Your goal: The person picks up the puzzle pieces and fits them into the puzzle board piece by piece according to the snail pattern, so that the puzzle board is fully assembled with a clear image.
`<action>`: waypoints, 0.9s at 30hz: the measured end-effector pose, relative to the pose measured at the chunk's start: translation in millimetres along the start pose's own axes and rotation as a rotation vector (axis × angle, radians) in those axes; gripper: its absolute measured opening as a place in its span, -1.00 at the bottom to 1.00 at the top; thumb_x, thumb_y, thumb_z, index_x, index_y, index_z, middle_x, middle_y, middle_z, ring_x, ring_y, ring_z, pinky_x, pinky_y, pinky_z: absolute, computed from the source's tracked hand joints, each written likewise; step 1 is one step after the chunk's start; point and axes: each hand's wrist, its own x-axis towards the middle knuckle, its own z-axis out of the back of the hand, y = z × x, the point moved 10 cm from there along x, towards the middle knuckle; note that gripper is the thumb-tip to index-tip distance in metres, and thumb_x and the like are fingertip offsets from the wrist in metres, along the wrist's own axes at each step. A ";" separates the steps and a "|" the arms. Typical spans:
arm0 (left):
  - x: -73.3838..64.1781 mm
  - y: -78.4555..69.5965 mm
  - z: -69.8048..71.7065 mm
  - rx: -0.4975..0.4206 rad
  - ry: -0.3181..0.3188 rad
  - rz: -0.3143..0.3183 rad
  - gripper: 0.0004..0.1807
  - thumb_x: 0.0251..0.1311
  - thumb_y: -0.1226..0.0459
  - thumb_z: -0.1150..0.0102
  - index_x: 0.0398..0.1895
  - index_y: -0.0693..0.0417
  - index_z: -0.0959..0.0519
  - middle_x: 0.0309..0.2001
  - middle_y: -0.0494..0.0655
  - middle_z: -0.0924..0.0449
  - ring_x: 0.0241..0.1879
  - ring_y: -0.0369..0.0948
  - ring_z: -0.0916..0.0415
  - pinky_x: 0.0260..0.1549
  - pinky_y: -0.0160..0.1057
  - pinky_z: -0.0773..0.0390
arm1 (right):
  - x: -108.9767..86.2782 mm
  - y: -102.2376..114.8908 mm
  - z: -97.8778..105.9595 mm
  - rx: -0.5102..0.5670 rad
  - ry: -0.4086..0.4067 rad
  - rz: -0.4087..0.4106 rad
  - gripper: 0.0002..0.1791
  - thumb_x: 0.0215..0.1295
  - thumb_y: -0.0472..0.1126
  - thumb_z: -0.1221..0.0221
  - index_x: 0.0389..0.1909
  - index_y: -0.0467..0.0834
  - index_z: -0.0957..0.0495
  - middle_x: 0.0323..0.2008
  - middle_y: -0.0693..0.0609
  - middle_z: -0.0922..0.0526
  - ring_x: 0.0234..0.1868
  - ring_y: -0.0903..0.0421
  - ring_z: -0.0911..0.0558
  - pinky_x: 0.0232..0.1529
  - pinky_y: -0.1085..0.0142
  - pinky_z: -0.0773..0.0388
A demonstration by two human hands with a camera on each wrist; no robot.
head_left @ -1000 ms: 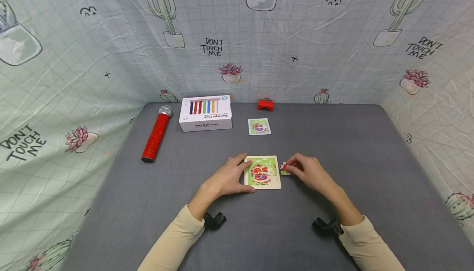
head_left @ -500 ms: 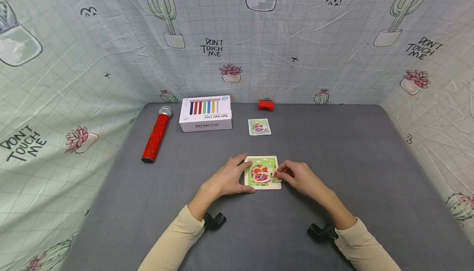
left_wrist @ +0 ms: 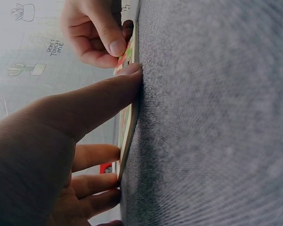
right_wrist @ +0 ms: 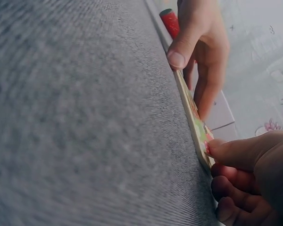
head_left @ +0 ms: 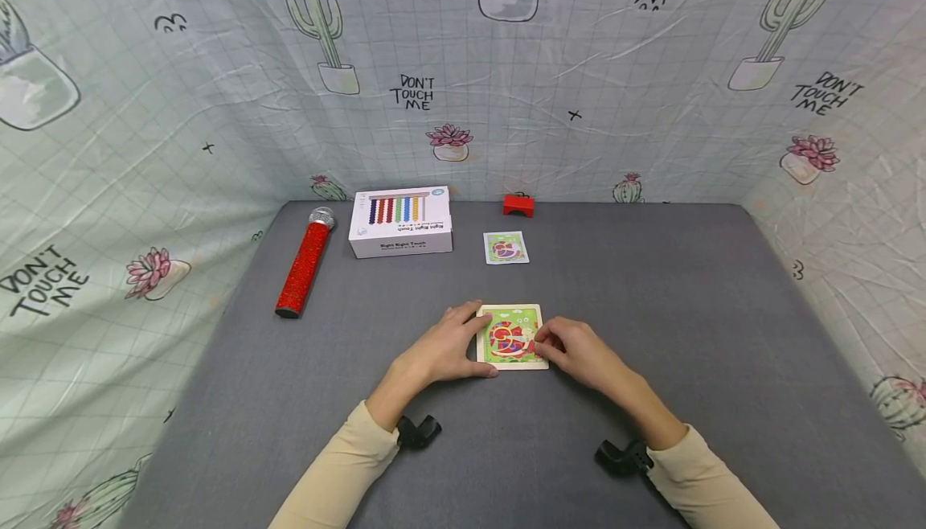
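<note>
A square puzzle board (head_left: 514,366) with a pale wooden rim and a green, red and purple picture lies flat on the grey table. My left hand (head_left: 452,348) holds it at the left side, thumb at the near edge and fingers at the far left corner. Over the board's right part, my right hand (head_left: 582,354) pinches a small puzzle piece (head_left: 531,346) between thumb and forefinger. Red and green show on this piece (left_wrist: 121,61) in the left wrist view, close over the board's surface; the fingertips hide part of it.
Behind the board lies a small picture card (head_left: 506,248) with a similar design. A red block (head_left: 518,206) stands at the back edge, a white box (head_left: 401,223) left of it. Further left is a red glittery microphone (head_left: 305,268).
My right hand has brought the puzzle piece leftward from beside the board onto its right part, then slightly nearer me. The left hand has stayed on the board.
</note>
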 end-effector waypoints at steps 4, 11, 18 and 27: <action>0.2 0.1 -0.5 -0.003 0.002 -0.001 0.00 0.03 -0.20 -0.42 0.48 0.05 -0.32 0.55 0.11 -0.13 0.56 0.02 -0.08 0.55 0.08 -0.06 | -0.4 0.4 -2.6 -0.023 0.009 0.002 -0.92 0.25 -0.22 -0.36 -0.33 -0.09 -0.64 -0.45 0.17 -0.55 -0.45 0.37 -0.41 -0.44 0.46 -0.43; 0.8 0.1 0.0 0.001 -0.007 -0.013 0.00 0.02 -0.21 -0.43 0.47 0.05 -0.33 0.54 0.12 -0.14 0.55 0.03 -0.10 0.54 0.10 -0.08 | -0.5 1.3 -4.2 -0.038 -0.002 0.021 -0.93 0.24 -0.22 -0.36 -0.35 -0.07 -0.65 -0.44 0.17 -0.56 -0.45 0.37 -0.40 -0.44 0.46 -0.42; 0.1 2.2 0.8 0.005 -0.009 -0.010 0.00 0.02 -0.20 -0.43 0.48 0.05 -0.33 0.54 0.12 -0.13 0.55 0.02 -0.10 0.54 0.09 -0.08 | 1.7 2.6 -5.3 -0.039 -0.014 0.035 -0.89 0.20 -0.20 -0.40 -0.36 -0.06 -0.64 -0.47 0.19 -0.51 -0.45 0.37 -0.41 -0.44 0.47 -0.42; -3.2 10.3 -0.6 -0.031 0.013 -0.013 -0.01 0.02 -0.20 -0.43 0.49 0.02 -0.32 0.56 0.10 -0.10 0.53 0.14 -0.11 0.46 0.15 -0.22 | 2.6 4.8 -9.8 -0.039 0.030 0.022 -0.89 0.23 -0.18 -0.39 -0.35 -0.07 -0.63 -0.46 0.18 -0.51 -0.44 0.37 -0.42 -0.44 0.46 -0.44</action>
